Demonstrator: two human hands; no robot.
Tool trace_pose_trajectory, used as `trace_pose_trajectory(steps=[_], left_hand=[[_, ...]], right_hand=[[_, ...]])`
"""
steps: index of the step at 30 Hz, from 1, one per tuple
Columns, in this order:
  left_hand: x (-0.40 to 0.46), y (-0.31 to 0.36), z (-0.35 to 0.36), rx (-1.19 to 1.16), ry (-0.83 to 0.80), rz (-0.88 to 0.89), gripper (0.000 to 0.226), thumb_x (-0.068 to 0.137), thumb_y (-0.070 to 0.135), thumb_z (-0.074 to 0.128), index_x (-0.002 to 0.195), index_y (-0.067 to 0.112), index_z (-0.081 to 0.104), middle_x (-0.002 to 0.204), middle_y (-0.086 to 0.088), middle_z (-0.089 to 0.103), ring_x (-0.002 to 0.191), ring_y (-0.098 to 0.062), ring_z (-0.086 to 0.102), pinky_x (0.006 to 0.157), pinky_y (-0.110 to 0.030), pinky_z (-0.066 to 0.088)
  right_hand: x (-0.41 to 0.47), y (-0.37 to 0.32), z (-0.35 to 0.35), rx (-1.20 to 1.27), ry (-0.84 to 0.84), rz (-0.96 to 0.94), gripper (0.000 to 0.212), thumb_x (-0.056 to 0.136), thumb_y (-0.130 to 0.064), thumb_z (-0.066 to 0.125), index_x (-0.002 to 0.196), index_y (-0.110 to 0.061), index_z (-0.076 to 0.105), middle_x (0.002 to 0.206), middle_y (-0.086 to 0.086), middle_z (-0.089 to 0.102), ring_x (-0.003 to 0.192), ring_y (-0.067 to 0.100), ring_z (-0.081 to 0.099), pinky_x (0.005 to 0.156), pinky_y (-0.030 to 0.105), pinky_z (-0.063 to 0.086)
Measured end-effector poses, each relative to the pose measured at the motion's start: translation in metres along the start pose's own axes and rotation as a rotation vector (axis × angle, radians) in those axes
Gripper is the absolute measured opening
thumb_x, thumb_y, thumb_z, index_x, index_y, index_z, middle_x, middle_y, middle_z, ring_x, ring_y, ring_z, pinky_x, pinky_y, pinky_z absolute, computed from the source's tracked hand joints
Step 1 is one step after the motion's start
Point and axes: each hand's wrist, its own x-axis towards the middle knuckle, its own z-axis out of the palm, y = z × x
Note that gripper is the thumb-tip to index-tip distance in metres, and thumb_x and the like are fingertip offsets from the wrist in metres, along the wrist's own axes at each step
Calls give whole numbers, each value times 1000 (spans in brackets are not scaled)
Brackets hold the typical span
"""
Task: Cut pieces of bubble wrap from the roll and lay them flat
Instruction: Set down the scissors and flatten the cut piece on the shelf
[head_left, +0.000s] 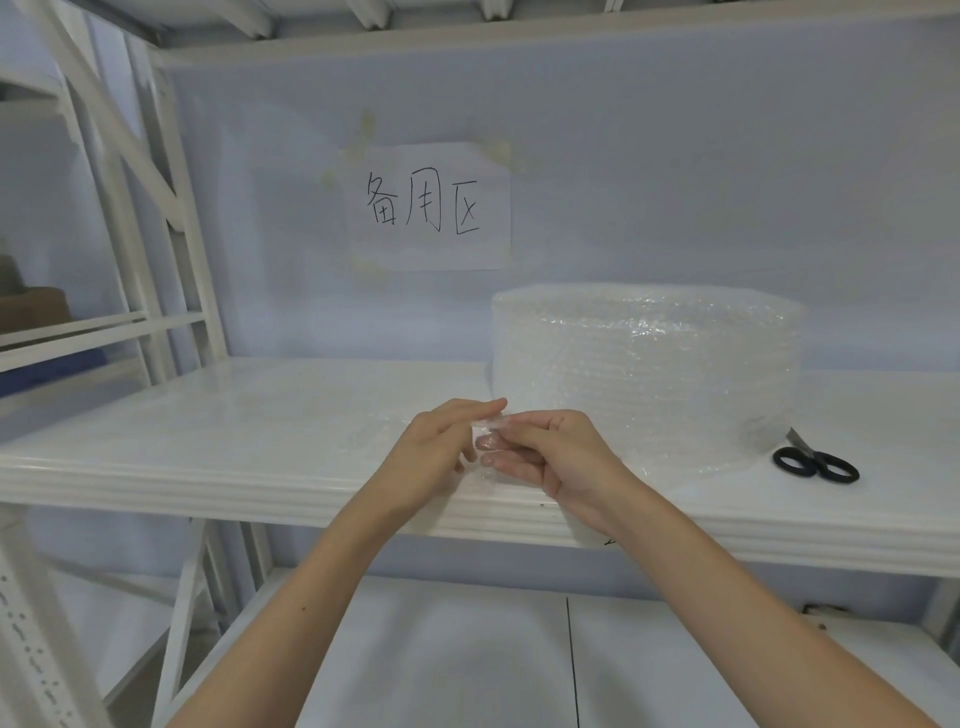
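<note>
A big roll of clear bubble wrap (644, 374) stands on end at the right of the white shelf (208, 467). Its loose end runs down toward the shelf's front edge. My left hand (441, 447) and my right hand (550, 457) meet in front of the roll, both pinching the same small edge of bubble wrap (488, 426) between thumb and fingers. Black-handled scissors (815, 462) lie on the shelf to the right of the roll, blades partly hidden behind it. A flat, faint sheet of bubble wrap (332, 421) seems to lie on the shelf left of my hands.
A paper sign with handwritten characters (426, 208) is taped to the back wall. White rack uprights (156, 234) stand at the left. A lower shelf (467, 649) lies beneath my forearms, and another shelf runs overhead.
</note>
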Motion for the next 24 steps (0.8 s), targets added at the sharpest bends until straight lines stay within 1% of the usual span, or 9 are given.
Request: trace_pose_trajectory(steps=[2,5,7,9,10,15,18,22,24], left_hand=[[-2,5,-1,-67,-15,-42,53,75,48,50,117,25,73,118,-8,65,78,-17,55,78,-36,44],[-4,8,-2,-93,-21,-75,67,64,63,53,114,23,74,120,-15,64,81,-23,53,81,-39,43],[-2,9,0,-95,-9,-103,50,75,60,58,106,25,76,116,-12,66,79,-21,54,78,-37,44],[0,6,2,-64,5,-69,27,93,44,57,103,30,77,111,-3,68,78,-17,56,75,-33,47],[-1,4,2,-43,2,-33,24,98,36,53,106,33,76,110,2,68,78,-15,57,73,-29,48],[-2,1,3,-27,7,13,28,99,26,55,123,28,69,118,8,67,85,-8,63,70,-19,49],[-1,2,3,-69,35,3,28,98,23,57,123,29,68,116,3,71,85,-10,64,70,-19,50],[-2,4,3,-97,68,-11,28,97,22,59,121,32,68,99,-5,77,68,-5,60,67,-18,50],[-2,3,3,-102,68,-10,28,96,22,60,121,32,69,99,2,78,67,-4,60,67,-18,50]], right_hand=[[0,0,0,7,-1,-4,16,93,1,57,94,5,72,81,16,76,73,20,75,68,23,59],[0,0,0,5,0,-8,16,93,1,56,94,5,71,80,15,76,74,20,75,69,26,60],[1,0,0,2,6,-7,16,94,1,56,97,6,71,81,15,76,73,20,75,68,26,60],[1,0,0,0,2,-5,17,94,0,57,99,9,70,82,15,75,73,19,75,68,26,59],[0,0,0,-5,-5,-6,17,94,0,56,100,9,70,82,14,76,73,18,74,69,25,59],[-2,-1,-1,-53,-30,-20,19,96,1,51,96,3,69,62,-3,72,57,5,69,71,23,59],[-1,0,-1,-49,-36,-26,18,96,0,52,98,3,70,65,-2,74,62,7,71,73,23,59],[0,1,0,-44,-11,-26,17,95,-2,56,101,3,71,79,5,77,73,11,74,73,22,59],[-1,2,0,-45,-12,-35,17,95,-2,56,99,2,72,82,7,77,77,14,75,75,23,59]])
